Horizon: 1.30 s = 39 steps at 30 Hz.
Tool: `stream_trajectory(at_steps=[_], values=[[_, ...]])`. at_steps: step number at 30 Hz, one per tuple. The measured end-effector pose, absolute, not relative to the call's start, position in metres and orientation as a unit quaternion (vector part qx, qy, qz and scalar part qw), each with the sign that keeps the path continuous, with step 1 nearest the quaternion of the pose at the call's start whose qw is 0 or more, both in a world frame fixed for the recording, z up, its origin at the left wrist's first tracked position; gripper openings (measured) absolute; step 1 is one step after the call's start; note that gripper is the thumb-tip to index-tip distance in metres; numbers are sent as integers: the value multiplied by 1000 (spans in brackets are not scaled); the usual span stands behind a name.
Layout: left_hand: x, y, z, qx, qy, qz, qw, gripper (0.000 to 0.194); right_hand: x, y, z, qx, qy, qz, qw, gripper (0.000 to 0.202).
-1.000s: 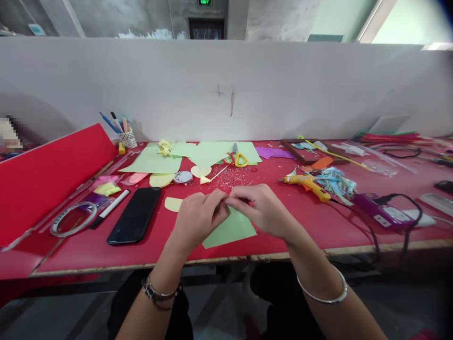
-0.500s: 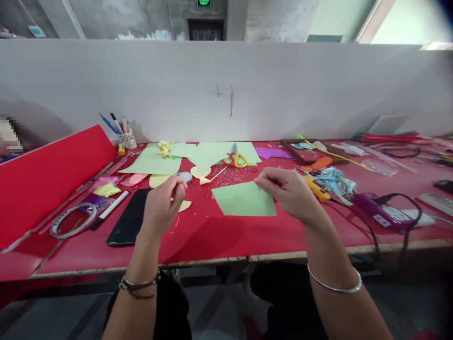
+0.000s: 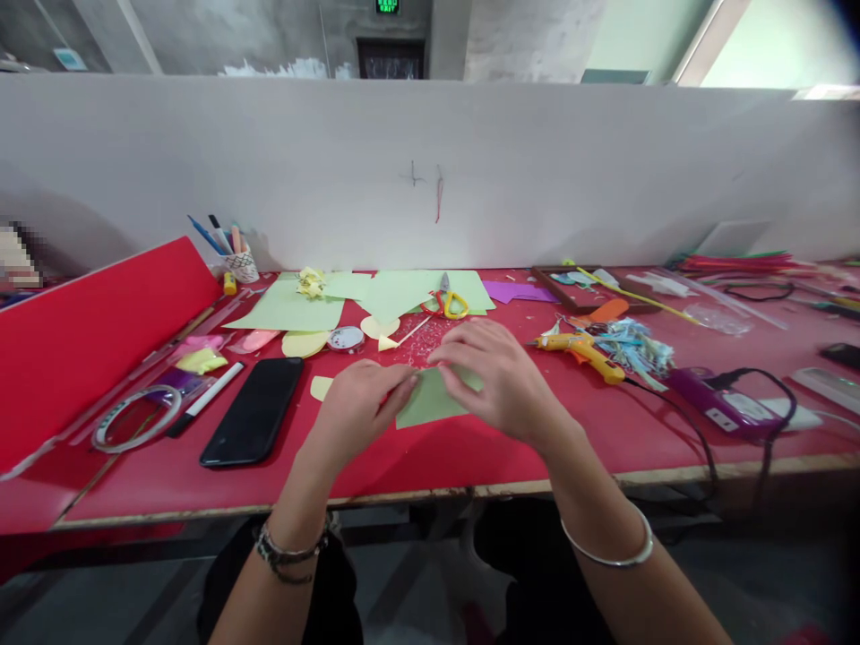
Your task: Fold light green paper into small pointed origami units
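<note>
Green paper is over red desk nr mid front edge, L hand w/ fingers pinched on its corner, R hand w/ fingers loosely curled, slightly apart, grip unclear.

There is one held green sheet, one glue gun and one pen cup.

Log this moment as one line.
left hand: pinching green paper | right hand: over green paper, grip unclear | phone: on table, left | glue gun: on table, right
</note>
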<state>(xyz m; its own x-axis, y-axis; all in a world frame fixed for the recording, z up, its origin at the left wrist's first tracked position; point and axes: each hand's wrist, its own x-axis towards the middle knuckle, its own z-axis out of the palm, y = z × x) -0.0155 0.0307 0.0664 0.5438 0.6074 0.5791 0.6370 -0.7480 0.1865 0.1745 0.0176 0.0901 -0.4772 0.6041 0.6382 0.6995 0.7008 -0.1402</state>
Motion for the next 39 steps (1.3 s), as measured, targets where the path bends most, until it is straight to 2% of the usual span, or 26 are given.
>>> stream_trajectory(at_steps=[7, 13, 16, 19, 22, 26, 29, 31, 35, 39], values=[[-2, 25, 63, -868, -338, -363, 22, 36, 156, 18, 79, -398, -857, -58, 322, 14], [-22, 28, 73, -810, -374, -450, -38, 38, 187, 26, 86, -431, -838, -25, 335, 11], [-42, 30, 77, -748, -430, -505, -25, 37, 207, 30, 88, -494, -793, -61, 350, 11], [-50, 31, 78, -759, -450, -471, 11, 36, 213, 30, 89, -511, -757, -80, 400, 12], [-41, 30, 77, -808, -402, -431, 11, 37, 201, 26, 93, -450, -773, -35, 447, 11], [-28, 28, 75, -819, -361, -444, -26, 37, 183, 21, 96, -359, -856, 39, 370, 11], [-27, 28, 75, -819, -367, -441, -23, 26, 179, 19, 95, -373, -874, 73, 303, 18], [-26, 28, 76, -827, -369, -423, 27, 17, 178, 18, 93, -401, -872, 80, 270, 21], [-16, 24, 75, -860, -328, -359, 159, 11, 173, 17, 89, -422, -876, 64, 223, 22], [-5, 21, 70, -858, -311, -334, 237, 17, 168, 16, 86, -396, -887, 82, 224, 22]])
